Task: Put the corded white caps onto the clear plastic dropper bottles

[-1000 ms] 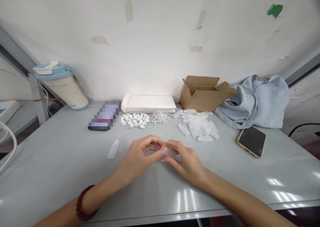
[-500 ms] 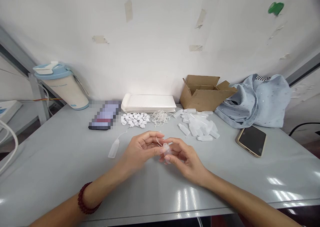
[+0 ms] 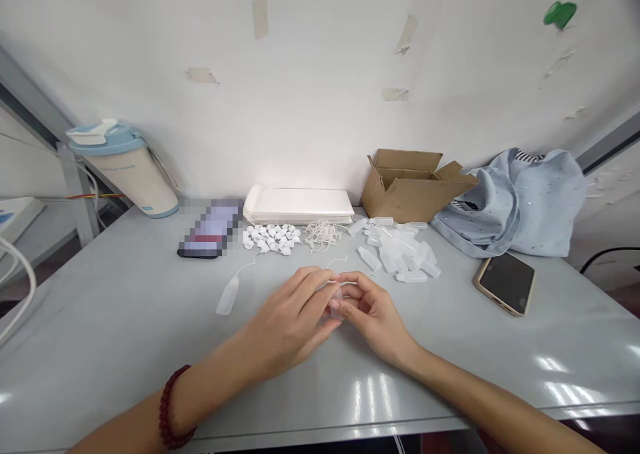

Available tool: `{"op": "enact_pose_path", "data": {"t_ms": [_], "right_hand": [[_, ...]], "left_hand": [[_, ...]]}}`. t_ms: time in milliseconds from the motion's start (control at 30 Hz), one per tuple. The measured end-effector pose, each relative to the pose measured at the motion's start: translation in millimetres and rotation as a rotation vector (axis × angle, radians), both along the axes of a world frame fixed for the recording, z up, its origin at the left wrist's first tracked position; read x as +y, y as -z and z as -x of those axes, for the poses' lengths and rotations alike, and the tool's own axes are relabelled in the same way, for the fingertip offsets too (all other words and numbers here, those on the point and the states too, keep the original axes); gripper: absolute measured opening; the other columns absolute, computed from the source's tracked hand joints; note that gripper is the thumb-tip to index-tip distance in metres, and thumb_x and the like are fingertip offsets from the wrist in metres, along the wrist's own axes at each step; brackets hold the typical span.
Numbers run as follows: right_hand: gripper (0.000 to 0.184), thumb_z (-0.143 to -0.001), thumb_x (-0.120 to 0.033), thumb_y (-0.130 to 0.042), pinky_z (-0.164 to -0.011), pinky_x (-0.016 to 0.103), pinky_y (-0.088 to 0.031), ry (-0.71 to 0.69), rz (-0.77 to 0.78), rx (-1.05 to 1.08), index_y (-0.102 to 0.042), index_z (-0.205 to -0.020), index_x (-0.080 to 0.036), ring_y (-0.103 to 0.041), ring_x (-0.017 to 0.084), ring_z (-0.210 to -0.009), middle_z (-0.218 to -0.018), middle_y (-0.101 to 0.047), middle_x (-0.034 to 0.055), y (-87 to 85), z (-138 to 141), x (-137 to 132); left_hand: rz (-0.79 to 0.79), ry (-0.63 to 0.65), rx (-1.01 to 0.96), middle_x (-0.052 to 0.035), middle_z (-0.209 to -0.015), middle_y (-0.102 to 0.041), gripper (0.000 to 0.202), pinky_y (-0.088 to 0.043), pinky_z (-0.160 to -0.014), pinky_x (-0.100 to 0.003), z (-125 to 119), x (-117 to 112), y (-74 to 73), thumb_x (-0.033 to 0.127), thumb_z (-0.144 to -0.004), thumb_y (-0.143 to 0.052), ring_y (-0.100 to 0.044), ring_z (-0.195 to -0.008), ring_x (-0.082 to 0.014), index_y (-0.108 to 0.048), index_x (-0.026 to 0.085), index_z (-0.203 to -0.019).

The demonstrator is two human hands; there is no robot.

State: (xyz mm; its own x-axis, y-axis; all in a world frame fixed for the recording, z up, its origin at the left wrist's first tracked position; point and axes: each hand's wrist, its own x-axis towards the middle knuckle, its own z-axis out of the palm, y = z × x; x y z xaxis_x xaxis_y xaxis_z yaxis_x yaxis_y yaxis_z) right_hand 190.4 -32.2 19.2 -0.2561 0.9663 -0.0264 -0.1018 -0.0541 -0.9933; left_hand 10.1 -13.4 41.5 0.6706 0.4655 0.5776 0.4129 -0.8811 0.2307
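A small translucent plastic bottle (image 3: 337,295) sits between my two hands, largely hidden by the fingers. My right hand (image 3: 373,311) is closed on its side with thumb and fingers. My left hand (image 3: 295,314), back turned up, wraps its fingers round the bottle from the left. A thin white tube (image 3: 338,260) curves out beyond the fingertips. Left of my hands a similar bottle (image 3: 228,297) lies with a thin tube in its neck. Further back are a pile of white caps (image 3: 271,238), a tangle of thin tubes (image 3: 323,235) and a heap of bottles (image 3: 400,249).
Along the wall stand a tumbler (image 3: 131,171), a stack of white trays (image 3: 300,204), an open cardboard box (image 3: 413,197) and a light blue cloth bag (image 3: 537,204). One phone (image 3: 507,284) lies at right, a pixelated phone (image 3: 209,231) at left. The grey table (image 3: 280,407) has its edge near me.
My left hand has rolled over, its back now up and its fingers covering the bottle's top. The tube now points away past the fingertips. My right hand keeps its hold.
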Motion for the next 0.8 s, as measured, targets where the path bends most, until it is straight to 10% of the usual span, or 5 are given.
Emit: {"op": "enact_pose_path", "data": {"t_ms": [400,800], "right_hand": [[0.03,-0.08,-0.04,-0.068,-0.069,0.03,-0.055,-0.048,0.017,0.007,-0.053,-0.096,-0.02,-0.068,0.015,-0.078,-0.091,-0.07,0.0039,-3.1,0,3],[0.027,-0.088,-0.04,-0.057,-0.07,0.032,-0.053,-0.04,-0.006,-0.097,-0.05,-0.104,-0.02,-0.07,0.019,-0.088,-0.113,-0.064,0.0098,-6.1,-3,2]], "left_hand": [[-0.061,-0.01,0.051,-0.0153,-0.106,-0.062,0.033,-0.051,-0.087,-0.042,-1,-1,1.9,0.014,-0.088,-0.053,-0.057,-0.104,-0.0272,-0.045,0.011,-0.12],[0.33,-0.235,0.251,-0.0072,-0.115,-0.062,0.034,-0.049,-0.09,-0.039,102,20,0.1,0.038,-0.084,-0.06,-0.052,-0.112,-0.0264,-0.057,0.024,-0.114]]}}
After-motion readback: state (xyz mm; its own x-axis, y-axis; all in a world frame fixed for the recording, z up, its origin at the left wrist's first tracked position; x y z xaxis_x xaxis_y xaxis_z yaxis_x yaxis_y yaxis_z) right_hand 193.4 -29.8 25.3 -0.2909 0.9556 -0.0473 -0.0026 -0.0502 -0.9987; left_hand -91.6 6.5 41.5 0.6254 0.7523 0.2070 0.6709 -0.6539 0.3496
